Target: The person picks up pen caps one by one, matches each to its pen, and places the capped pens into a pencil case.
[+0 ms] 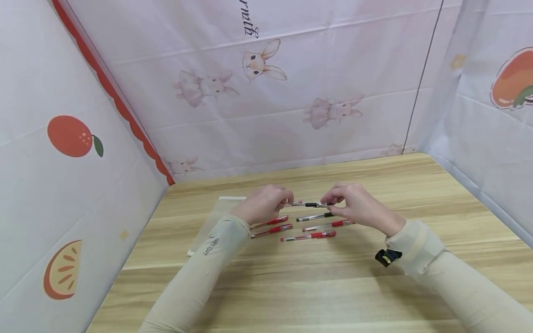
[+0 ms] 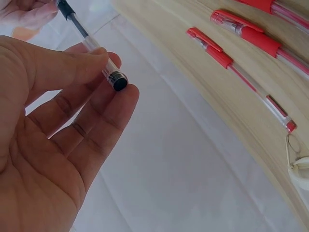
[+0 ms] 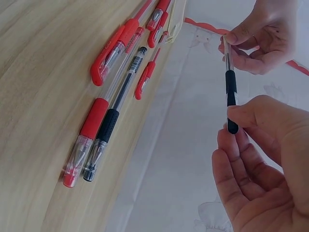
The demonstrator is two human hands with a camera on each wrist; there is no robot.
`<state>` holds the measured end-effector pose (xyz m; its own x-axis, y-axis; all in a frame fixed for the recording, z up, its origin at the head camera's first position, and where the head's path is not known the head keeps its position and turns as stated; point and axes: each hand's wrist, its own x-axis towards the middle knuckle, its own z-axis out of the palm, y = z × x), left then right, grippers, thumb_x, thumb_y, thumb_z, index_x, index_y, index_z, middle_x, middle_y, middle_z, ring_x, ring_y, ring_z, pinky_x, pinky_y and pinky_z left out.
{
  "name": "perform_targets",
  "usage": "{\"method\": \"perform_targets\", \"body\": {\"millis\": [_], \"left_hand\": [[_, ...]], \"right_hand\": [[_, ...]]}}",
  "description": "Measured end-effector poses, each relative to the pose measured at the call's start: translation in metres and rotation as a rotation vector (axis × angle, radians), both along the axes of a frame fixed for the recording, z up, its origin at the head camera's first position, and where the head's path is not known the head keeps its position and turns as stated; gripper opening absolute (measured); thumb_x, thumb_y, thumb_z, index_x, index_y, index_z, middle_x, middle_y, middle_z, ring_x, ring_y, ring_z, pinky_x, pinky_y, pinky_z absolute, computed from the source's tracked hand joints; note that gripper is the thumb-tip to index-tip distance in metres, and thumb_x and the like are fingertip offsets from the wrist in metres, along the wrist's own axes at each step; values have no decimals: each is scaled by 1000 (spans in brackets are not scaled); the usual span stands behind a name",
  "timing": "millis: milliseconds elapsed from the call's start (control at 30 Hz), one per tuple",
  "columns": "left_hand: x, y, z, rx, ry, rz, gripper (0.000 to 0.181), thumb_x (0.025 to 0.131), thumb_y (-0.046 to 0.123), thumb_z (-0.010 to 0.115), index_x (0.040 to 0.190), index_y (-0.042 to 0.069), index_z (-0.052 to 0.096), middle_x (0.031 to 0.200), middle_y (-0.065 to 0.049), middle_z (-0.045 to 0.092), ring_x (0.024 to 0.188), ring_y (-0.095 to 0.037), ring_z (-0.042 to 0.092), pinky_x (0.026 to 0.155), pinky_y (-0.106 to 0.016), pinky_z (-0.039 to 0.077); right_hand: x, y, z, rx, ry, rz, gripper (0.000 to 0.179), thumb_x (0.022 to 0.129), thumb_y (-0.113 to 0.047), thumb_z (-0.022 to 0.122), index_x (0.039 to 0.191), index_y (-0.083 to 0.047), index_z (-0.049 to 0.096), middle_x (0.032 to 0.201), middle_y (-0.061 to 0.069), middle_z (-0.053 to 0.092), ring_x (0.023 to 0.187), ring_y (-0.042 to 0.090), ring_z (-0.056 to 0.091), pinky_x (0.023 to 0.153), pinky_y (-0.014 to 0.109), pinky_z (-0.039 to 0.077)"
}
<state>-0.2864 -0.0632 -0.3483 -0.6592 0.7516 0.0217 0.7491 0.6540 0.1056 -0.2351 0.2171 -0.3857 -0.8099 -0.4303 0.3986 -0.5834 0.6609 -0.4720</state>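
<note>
"Counted what in the head view?"

"Counted one left hand (image 1: 263,203) and one right hand (image 1: 361,204), with one held pen (image 1: 311,204), black-gripped, pinched between the two above the wooden table (image 1: 316,286). Noted a second black pen (image 1: 312,217) lying just in front of it, plus four red pens (image 1: 319,235) in plain sight and one small red end (image 1: 298,202) near the left fingers. Spotted one pale pouch (image 1: 210,224) to the left, partly behind the left sleeve (image 1: 200,268)."

"And saw how many from the left wrist?"

"Saw three red pens, one whole and two cut off by the edge. Found the left thumb and fingers pinching the held pen by its black-tipped tail."

"Found what from the right wrist?"

"Counted five red pens and the second black pen on the table, the latter just beside a clear-capped red one. Caught the right thumb and fingertips pinching the held pen's dark end, opposite the left hand's grasp."
</note>
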Motion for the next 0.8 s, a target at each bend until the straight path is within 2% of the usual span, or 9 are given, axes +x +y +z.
{"method": "perform_targets", "body": {"millis": [267, 433, 567, 800], "left_hand": [[0, 7, 0, -32, 14, -2, 27, 100, -1, 70, 119, 17, 76, 118, -3, 80, 100, -16, 71, 98, -34, 61], [-1, 12, 1, -42, 8, -4, 27, 100, 0, 71, 120, 17, 77, 119, -3, 80, 101, -17, 71, 100, -36, 60], [-3, 14, 0, -28, -21, 8, 27, 101, 1, 70, 120, 18, 77, 118, -2, 80, 98, -15, 69, 99, -34, 60], [-10, 16, -6, 11, -59, -15, 28, 101, -1, 67, 120, 18, 78, 109, 3, 77, 90, -13, 65, 91, -28, 60]], "right_hand": [[0, 2, 0, 5, 16, 8, 20, 91, 4, 77, 106, -7, 83, 101, 3, 79, 89, 15, 74, 78, 40, 64], [0, 4, 0, 11, 23, 16, 20, 91, 5, 77, 106, -7, 83, 103, 4, 80, 91, 18, 75, 76, 31, 62], [-1, 6, -1, 16, 27, -6, 18, 92, 3, 77, 105, -8, 83, 104, 4, 80, 91, 18, 75, 76, 27, 61], [-5, 10, -5, 25, 17, -47, 17, 93, 1, 77, 107, -8, 83, 103, 3, 79, 93, 18, 74, 82, 35, 62]]}}
